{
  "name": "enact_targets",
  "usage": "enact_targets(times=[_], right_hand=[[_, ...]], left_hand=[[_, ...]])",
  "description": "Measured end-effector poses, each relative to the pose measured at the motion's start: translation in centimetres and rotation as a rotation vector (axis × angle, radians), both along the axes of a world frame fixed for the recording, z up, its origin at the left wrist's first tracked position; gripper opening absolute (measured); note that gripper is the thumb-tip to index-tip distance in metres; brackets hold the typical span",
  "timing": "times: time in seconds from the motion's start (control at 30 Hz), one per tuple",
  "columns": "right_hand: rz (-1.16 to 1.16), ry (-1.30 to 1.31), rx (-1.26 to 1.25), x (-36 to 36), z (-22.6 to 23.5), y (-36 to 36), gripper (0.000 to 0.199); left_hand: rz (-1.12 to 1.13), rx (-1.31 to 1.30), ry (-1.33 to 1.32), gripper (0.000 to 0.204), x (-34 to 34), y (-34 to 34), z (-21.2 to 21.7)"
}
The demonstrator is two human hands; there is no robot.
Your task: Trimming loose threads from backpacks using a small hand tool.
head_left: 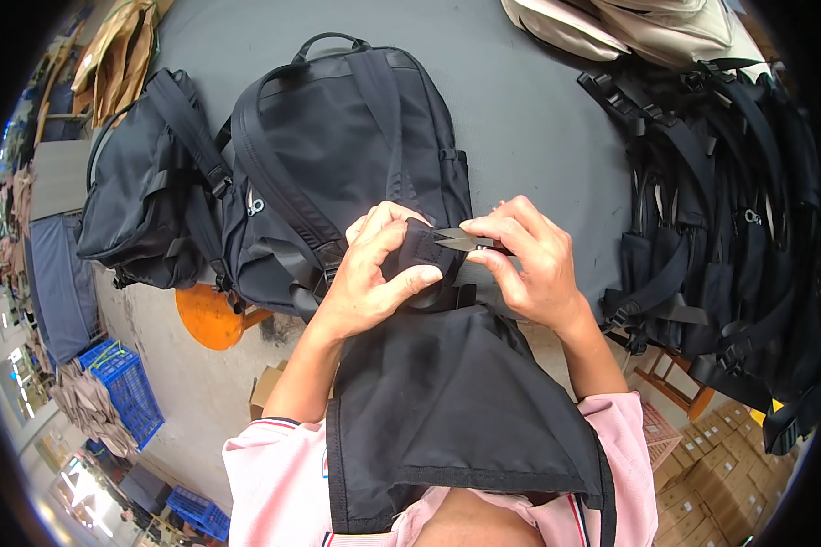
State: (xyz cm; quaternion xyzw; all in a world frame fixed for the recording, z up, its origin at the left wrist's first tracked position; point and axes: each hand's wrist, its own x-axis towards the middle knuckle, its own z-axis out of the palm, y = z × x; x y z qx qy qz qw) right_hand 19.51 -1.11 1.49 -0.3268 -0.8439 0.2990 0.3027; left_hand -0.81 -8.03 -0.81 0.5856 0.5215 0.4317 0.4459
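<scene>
A black backpack [337, 118] lies on the grey table [529, 146] in front of me, its shoulder straps facing up. Near its lower right edge, my left hand [374, 264] pinches a black webbing strap end [418, 246] between thumb and fingers. My right hand [536, 260] grips small metal thread snips [463, 241] between thumb and fingers. Their pointed blades reach left to the stitched edge of the strap end. Whether the blades touch a thread is too small to tell.
Another black bag [141, 191] stands at the left. A heap of black backpacks [702, 191] covers the table's right side, with cream bags [648, 32] behind. An orange stool [212, 314], a blue crate [126, 392] and cardboard boxes [721, 465] are below. Black cloth [456, 392] covers my front.
</scene>
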Motion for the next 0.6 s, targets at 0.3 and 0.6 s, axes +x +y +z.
enact_targets(times=[0.3, 0.6], right_hand=[[-0.007, -0.023, 0.179, -0.1, -1.0, -0.2, 0.027], [-0.104, 0.128, -0.101, 0.1, -0.9, -0.9, 0.026]], left_hand=[[-0.042, -0.022, 0.027, 0.035, -0.2, -0.2, -0.1], [-0.034, -0.057, -0.026, 0.035, -0.2, 0.1, -0.3]])
